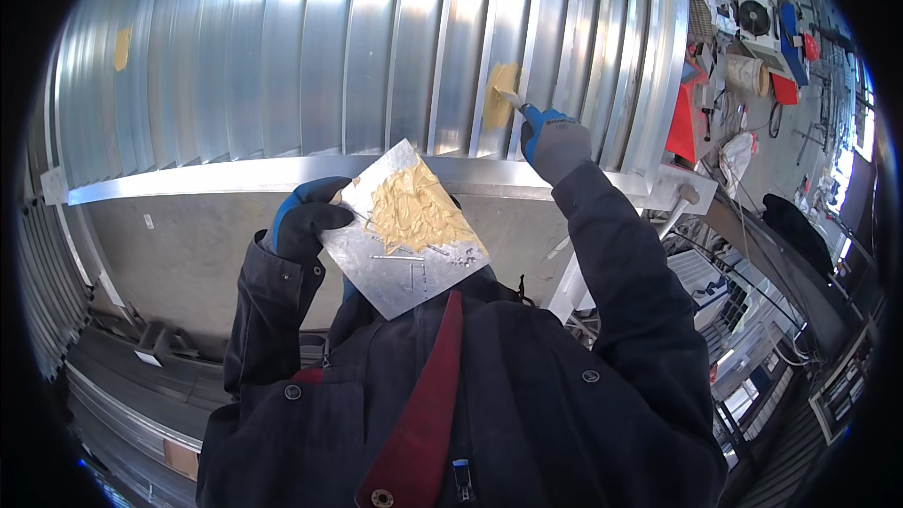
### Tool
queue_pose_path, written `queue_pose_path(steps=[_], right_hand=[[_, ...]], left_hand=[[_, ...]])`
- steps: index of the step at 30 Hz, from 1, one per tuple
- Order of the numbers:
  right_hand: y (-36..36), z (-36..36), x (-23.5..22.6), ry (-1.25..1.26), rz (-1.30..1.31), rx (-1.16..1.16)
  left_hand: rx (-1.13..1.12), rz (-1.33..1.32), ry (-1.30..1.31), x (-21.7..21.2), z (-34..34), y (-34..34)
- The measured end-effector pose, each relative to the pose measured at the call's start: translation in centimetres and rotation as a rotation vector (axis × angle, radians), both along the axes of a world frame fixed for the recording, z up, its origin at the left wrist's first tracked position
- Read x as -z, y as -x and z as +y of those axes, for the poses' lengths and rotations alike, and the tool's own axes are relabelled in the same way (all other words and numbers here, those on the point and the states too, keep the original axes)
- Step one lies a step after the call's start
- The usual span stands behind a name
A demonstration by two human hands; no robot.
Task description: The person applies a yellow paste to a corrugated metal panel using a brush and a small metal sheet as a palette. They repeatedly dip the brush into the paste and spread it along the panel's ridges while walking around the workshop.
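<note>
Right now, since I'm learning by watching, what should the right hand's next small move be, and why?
Probably a light stroke to even out the tan paste patch on the ribbed metal panel: the right hand holds the spatula with its tip at the patch, whose outline looks irregular. The left hand holds the metal plate bearing a paste heap.

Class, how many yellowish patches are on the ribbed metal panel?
2: one patch far left on the panel, another patch by the right hand. More may be hidden.

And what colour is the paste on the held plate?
Yellowish tan; the paste shows best in the head view.
</note>
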State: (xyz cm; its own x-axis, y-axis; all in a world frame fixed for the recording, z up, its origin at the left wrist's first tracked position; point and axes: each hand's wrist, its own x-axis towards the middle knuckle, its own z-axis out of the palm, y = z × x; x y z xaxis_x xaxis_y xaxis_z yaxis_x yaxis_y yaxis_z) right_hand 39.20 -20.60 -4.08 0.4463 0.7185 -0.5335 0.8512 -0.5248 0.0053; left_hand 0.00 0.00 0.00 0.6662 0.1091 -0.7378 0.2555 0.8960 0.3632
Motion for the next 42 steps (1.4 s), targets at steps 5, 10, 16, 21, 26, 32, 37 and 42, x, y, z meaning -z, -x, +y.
queue_pose_path(steps=[5,10,16,21,26,32,37,42], right_hand=[[1.2,-1.7,0.3,-0.063,0.003,-0.057],[2.4,-3.0,0.0,-0.092,-0.008,-0.117],[3.7,-3.8,-0.4,-0.065,0.034,-0.114],[3.8,-4.6,-1.4,-0.062,0.093,-0.065],[2.0,-7.0,-5.8,-0.405,0.303,0.279],[2.5,-12.1,-10.3,-0.401,1.217,1.153],[3.0,-13.5,-10.2,-0.568,1.174,1.227],[0.6,-9.4,-6.0,-0.523,1.061,1.156]], left_hand=[[-0.004,-0.007,0.016,-0.3,0.1,-0.4],[0.017,-0.002,-0.009,-0.3,0.1,-0.9],[0.025,-0.002,-0.034,0.0,0.2,-1.0],[0.036,0.017,-0.007,-0.3,0.5,-1.3],[0.072,0.038,-0.031,-2.1,0.7,-2.7],[0.060,0.050,-0.106,-5.3,0.4,-4.6],[0.039,-0.015,-0.121,-7.0,-0.2,-6.9],[0.109,0.055,-0.202,-8.6,-1.5,-7.2]])
